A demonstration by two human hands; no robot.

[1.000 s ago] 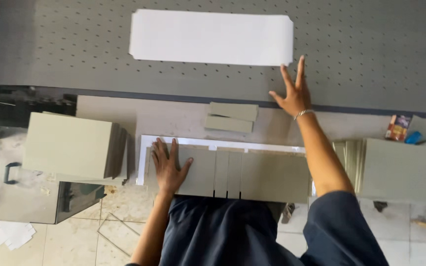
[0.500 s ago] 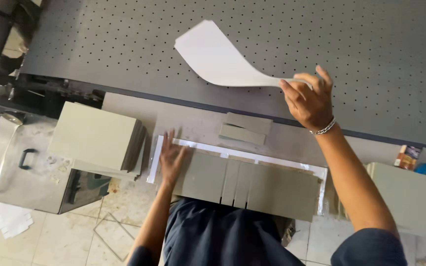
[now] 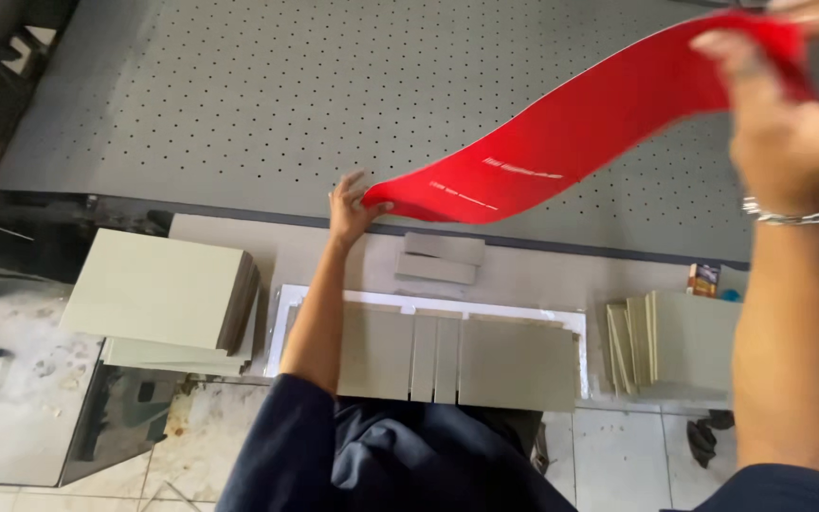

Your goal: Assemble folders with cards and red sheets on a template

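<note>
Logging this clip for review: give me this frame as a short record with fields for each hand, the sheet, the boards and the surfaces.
left hand: left hand grips the low end of the red sheet
right hand: right hand pinches the raised end, near the camera, blurred
sheet: red sheet, red face showing, curved and sagging between both hands above the perforated grey table
boards: grey board panels laid side by side on a white sheet
stacks: board stack at left, fanned boards at right
</note>
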